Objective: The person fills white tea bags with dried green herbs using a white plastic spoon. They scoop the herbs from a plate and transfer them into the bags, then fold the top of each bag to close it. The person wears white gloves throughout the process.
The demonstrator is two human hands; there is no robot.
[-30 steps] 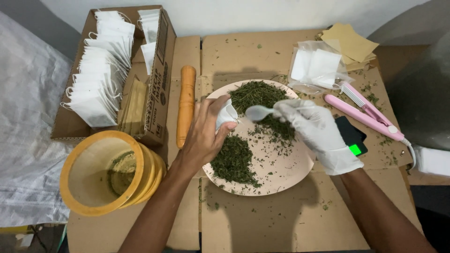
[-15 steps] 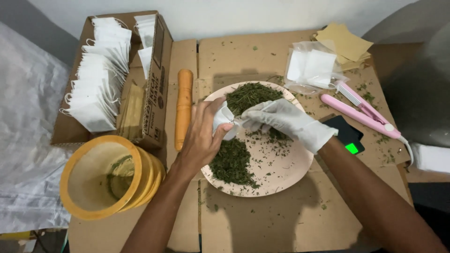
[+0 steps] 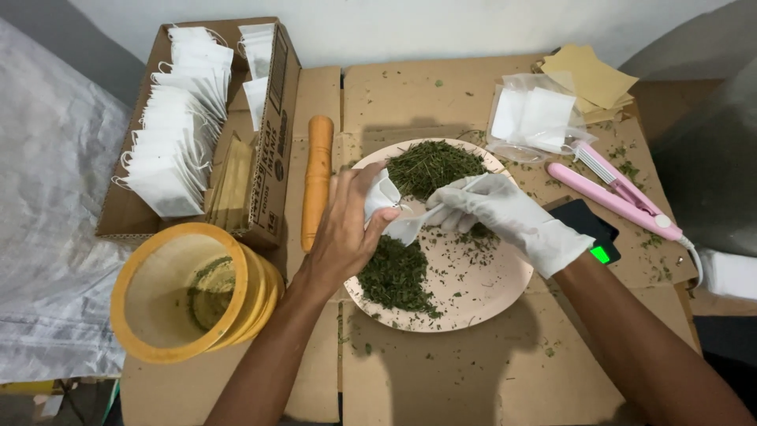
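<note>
At the bottom of the frame, two forearms rise over a desk (image 3: 473,379) covered in flattened cardboard. At lower left sits a yellow-rimmed sieve (image 3: 177,293) with a little green leaf inside, resting in a matching yellow tub.

In the middle lies a pale pink plate (image 3: 473,288), holding one heap of dried green herb (image 3: 396,274) on its near left side and another at its far edge. Over the plate's left side the bare left hand (image 3: 343,233) pinches a small white filter bag (image 3: 382,196) between thumb and fingers, its grip closed on the bag with the mouth turned toward the other hand. The gloved right hand (image 3: 501,211), in a white glove, has its grip closed on the handle of a white plastic spoon (image 3: 414,226), whose bowl sits just under the bag's mouth, touching or nearly touching it.

Right of the plate, a black scale with a green light (image 3: 595,237) peeks out beyond the gloved wrist, and a pink heat sealer (image 3: 615,193) lies beyond it. Left of the plate an orange wooden roller (image 3: 317,177) lies lengthwise.

Farther back, at upper left, a cardboard box (image 3: 272,142) holds rows of white bags (image 3: 173,150). At upper right lie a clear packet of white sachets (image 3: 532,114) and some tan paper envelopes (image 3: 591,75).
</note>
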